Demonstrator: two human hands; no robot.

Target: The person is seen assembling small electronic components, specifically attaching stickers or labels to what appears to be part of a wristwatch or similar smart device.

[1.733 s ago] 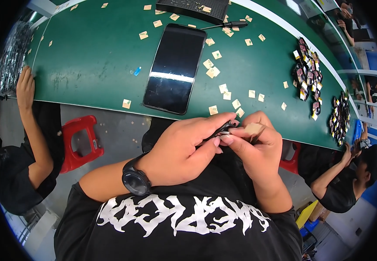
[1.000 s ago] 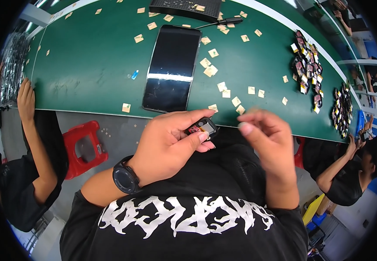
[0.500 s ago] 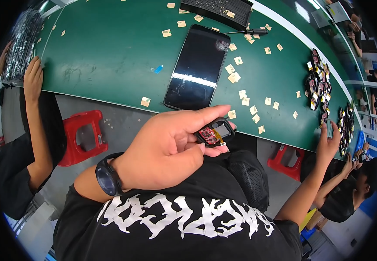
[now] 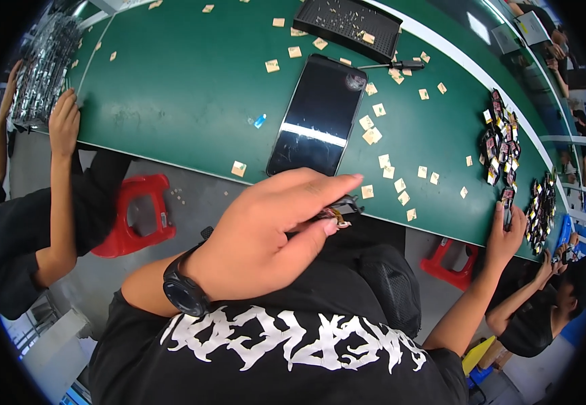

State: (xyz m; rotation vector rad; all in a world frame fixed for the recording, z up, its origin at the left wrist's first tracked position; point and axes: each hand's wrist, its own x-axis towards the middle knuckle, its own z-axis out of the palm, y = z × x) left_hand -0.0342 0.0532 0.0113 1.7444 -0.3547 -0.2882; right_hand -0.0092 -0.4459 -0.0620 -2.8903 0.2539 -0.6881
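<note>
My left hand (image 4: 259, 236), with a black watch on its wrist, is in front of the table's near edge. Its thumb and fingers close around a small black watch-like casing (image 4: 348, 205). That casing is tilted, so mostly its edge shows, with a bit of brown flex strip by the thumb; my fingers hide the rest. Far to the right, my right hand (image 4: 507, 229) grips another small black casing (image 4: 507, 198) at the near end of a pile of similar casings (image 4: 500, 145) with white and yellow tabs.
A large dark tablet (image 4: 316, 115) lies on the green table (image 4: 178, 101). Around it are several tan paper squares (image 4: 372, 136), a screwdriver (image 4: 408, 65) and a black tray (image 4: 347, 30). Red stools (image 4: 137, 216) stand below the edge. A co-worker's hand (image 4: 64, 121) is at the left.
My left hand has turned its casing, so the red circuit board and screen opening no longer face up. My right hand's fingers have closed on a casing at the pile's end.
</note>
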